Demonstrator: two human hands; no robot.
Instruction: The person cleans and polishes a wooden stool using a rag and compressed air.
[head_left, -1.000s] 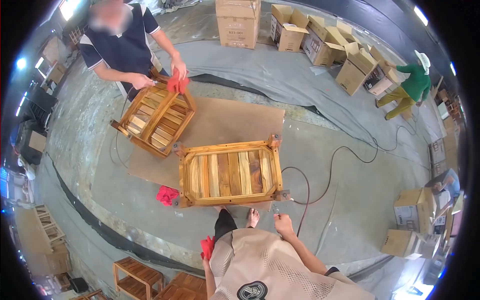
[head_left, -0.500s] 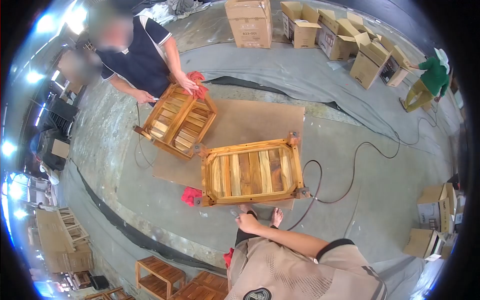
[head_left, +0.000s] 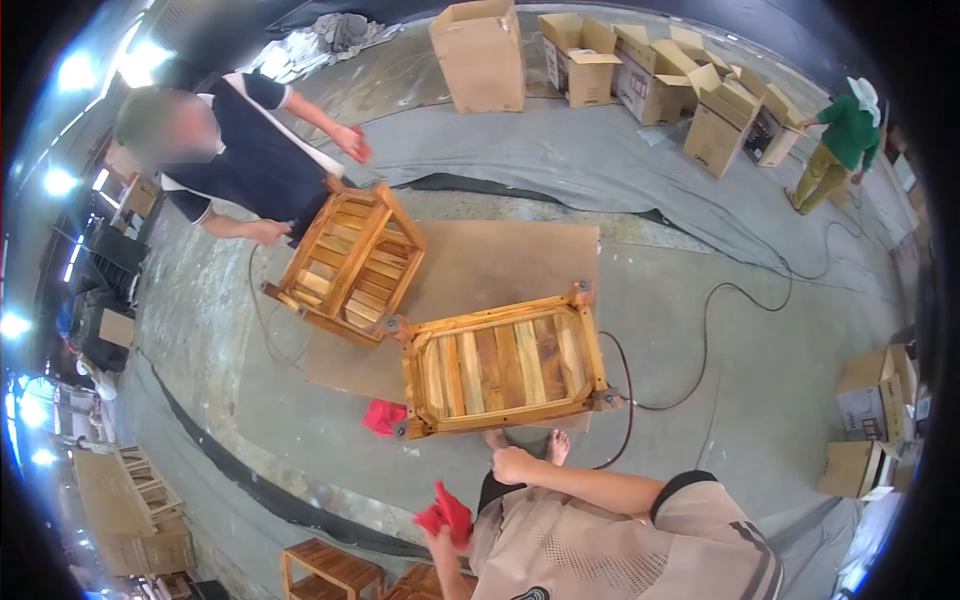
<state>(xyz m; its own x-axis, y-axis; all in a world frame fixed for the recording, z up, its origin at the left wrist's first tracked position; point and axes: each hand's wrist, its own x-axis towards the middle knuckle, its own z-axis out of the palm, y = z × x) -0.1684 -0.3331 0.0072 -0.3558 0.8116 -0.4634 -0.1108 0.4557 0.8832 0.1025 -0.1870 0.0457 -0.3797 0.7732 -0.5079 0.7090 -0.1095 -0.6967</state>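
My left hand point(head_left: 441, 545) is closed around a red cloth point(head_left: 449, 512) beside my left hip. In front of my body, my right hand point(head_left: 514, 466) is closed, and whatever it holds is hidden; a dark hose point(head_left: 629, 420) curves toward it. Just beyond that hand, a slatted wooden piece point(head_left: 500, 362) stands with dark fittings at its corners, apart from both hands. Another wooden piece point(head_left: 352, 262), with slatted panels, is tilted beside a co-worker point(head_left: 265, 150), whose one hand is near its left side and whose other hand holds a red cloth point(head_left: 360, 148).
Brown cardboard point(head_left: 520, 250) lies under the wooden pieces, with a red cloth point(head_left: 383, 417) on it. Open cartons point(head_left: 720, 120) line the back, near a person in green point(head_left: 850, 140). More cartons point(head_left: 868, 400) stand at right; a wooden stool point(head_left: 330, 570) sits at lower left.
My left hand has come into view with the red cloth. My right hand has shifted slightly right and down. The co-worker's cloth hand has lifted off the wooden piece.
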